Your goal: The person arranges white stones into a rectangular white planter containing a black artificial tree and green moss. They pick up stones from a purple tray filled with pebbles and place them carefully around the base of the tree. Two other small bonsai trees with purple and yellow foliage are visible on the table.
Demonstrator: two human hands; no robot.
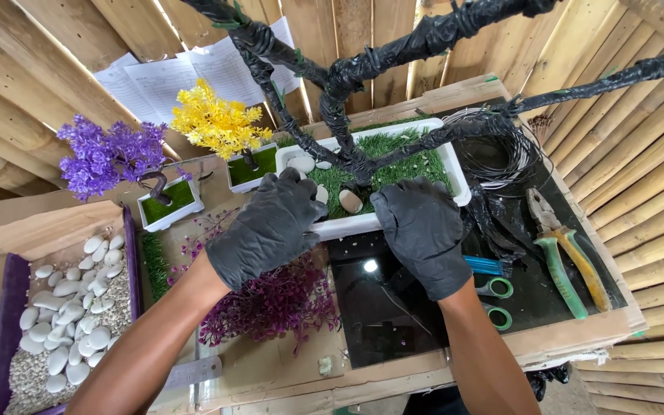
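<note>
Both my hands wear black gloves. My left hand (270, 227) and my right hand (423, 230) grip the near rim of a long white planter tray (455, 173) lined with fake green grass (393, 165). A bare model tree wrapped in black tape (343, 100) rises from the tray, with branches spreading overhead. Between my hands, pale pebbles (350, 201) lie on the grass by the trunk.
Small white pots hold a yellow tree (217, 123) and a purple tree (109, 154). At left, a box of white stones and gravel (67, 323). Purple foliage (270, 303) lies below my left hand. Right: black wire coil (501, 154), pliers (562, 246), scissors (493, 296). Bamboo walls surround.
</note>
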